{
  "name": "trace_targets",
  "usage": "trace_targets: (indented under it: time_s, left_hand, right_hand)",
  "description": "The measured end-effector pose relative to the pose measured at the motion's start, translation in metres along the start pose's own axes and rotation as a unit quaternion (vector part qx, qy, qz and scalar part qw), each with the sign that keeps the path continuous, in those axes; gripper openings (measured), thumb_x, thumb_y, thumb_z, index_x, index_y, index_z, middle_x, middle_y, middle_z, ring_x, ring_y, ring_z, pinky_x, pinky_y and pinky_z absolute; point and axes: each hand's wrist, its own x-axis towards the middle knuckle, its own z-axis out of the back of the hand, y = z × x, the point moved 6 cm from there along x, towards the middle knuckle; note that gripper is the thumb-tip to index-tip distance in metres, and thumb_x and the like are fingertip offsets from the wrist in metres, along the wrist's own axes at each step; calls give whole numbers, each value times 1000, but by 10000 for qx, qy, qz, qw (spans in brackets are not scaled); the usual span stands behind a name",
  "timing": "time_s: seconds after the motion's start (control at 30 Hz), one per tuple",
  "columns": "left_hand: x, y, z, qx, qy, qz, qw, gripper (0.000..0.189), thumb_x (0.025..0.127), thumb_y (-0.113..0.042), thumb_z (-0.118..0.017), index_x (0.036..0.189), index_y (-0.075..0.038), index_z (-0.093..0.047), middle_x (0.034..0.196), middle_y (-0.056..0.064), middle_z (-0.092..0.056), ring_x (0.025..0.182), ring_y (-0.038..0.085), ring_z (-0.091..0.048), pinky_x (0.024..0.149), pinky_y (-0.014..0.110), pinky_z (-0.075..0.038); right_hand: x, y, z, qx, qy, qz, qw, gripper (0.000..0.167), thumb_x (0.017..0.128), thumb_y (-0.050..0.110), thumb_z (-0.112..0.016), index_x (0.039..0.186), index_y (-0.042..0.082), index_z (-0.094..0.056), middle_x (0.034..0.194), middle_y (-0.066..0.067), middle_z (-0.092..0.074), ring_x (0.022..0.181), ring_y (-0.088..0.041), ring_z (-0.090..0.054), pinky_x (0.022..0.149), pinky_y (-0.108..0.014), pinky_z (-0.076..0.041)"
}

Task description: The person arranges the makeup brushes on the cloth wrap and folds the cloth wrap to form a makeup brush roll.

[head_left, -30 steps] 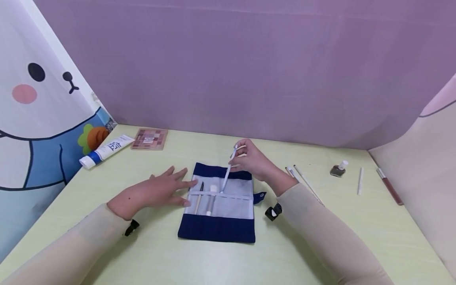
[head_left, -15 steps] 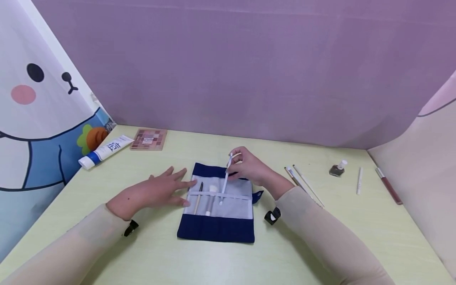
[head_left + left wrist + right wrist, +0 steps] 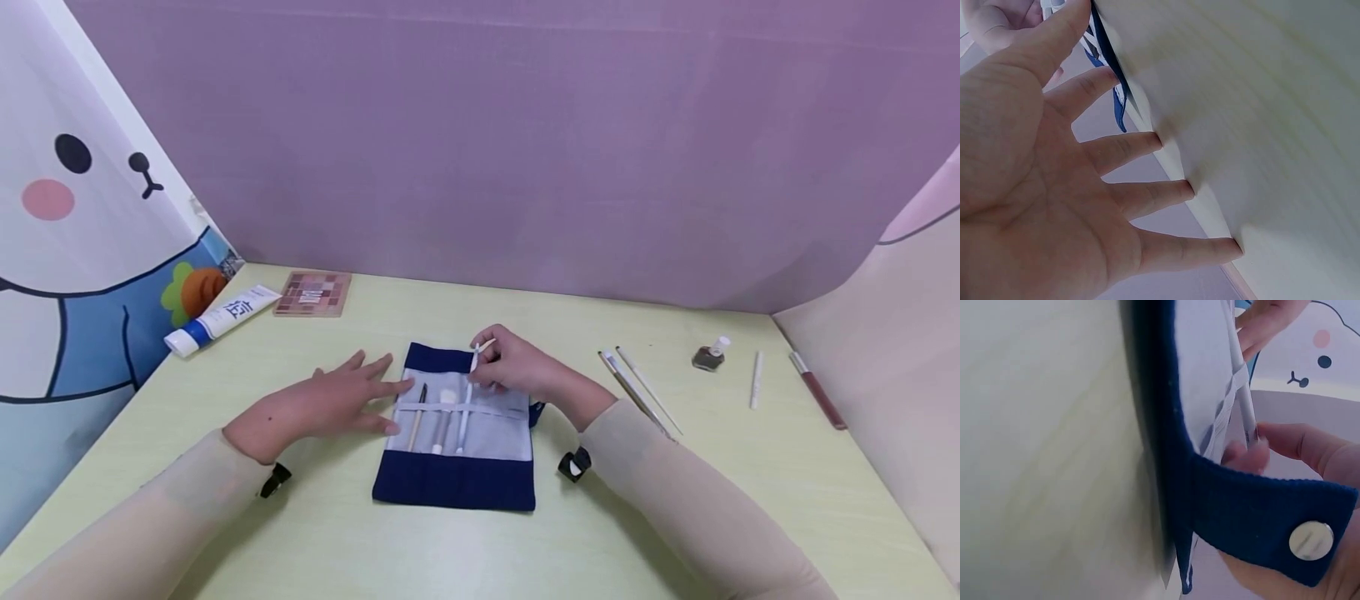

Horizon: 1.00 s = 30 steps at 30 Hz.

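We hold a white stick [image 3: 462,429] under the strap [image 3: 498,412] of the blue pouch [image 3: 456,483], right hand [image 3: 519,362] fingers clamped on its far end; our left hand [image 3: 341,404], fingers apart, touches the pouch.

Head view from high, forward and down, with wrist views low and close (navy pouch [image 3: 455,482] in all).

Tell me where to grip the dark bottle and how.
Probably best to pinch the bottle's dark body across opposite sides, coming from above: it appears to stand cap-up, apart from its neighbours, and the narrower white cap offers less to hold.
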Motion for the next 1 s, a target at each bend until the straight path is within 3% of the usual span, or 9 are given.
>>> trace_targets:
  time_s: [0.1, 0.3, 0.43, 0.57, 0.8, 1.0]
  left_hand:
    - [0, 0, 0, -9, 15, 3, 10000, 76, 98, -64, -66, 164, -34, -44, 178, 23, -22, 160, 65, -15, 106, 96, -23]
    - [-1, 0, 0, -23, 9, -7, 10000, 75, 98, -64, -66, 164, -33, -44, 178, 23, -22, 159, 65, -15, 106, 96, -23]
    - [-1, 0, 0, -31, -14, -13, 10000, 75, 98, -64, -66, 164, -34, -45, 178, 23, -22, 160, 65, -15, 106, 96, -23]
    - [-1, 0, 0, -31, -31, -26, 10000, 75, 98, -64, -66, 163, -34, -45, 178, 23, -22, 160, 64, -15, 106, 96, -23]
    - [-1, -1, 0, -30, -22, -21, 10000, 75, 98, -64, -66, 164, -34, -44, 178, 23, -22, 160, 64, -15, 107, 95, -23]
    - [-2, -1, 0, -54, -8, -77, 10000, 76, 99, -63, -66, 164, -33, -44, 178, 23, -21, 160, 65, -15, 106, 96, -22]
  right_hand:
    - [-3, 1, 0, -550, -65, -5, 9985, 40, 103, 18, -70, 136, 7, -50, 109, -7, -64, 84, -19, -60, 72, -29, -52]
    - [-5, 1, 0, -1159, -172, -111, 9931, 24, 109, 30, -61, 125, 13, -65, 122, -7, -67, 98, -20, -60, 84, -32, -55]
    - [-7, 2, -2, -1770, -34, 6, 9842, 26, 111, 31, -54, 121, 17, -74, 134, -3, -71, 116, -19, -63, 98, -38, -55]
    - [-8, 2, -5, -2198, 172, 215, 9751, 32, 112, 30, -51, 121, 17, -78, 138, -4, -73, 120, -18, -64, 101, -40, -53]
    - [-12, 4, 2, -2286, 30, 117, 9734, 35, 112, 38, -53, 134, 19, -73, 138, -2, -71, 124, -20, -66, 106, -44, -55]
    - [-19, 9, 28, -1701, -263, 89, 9850, 37, 111, 38, -56, 139, 15, -67, 122, -10, -69, 96, -25, -71, 83, -39, -62]
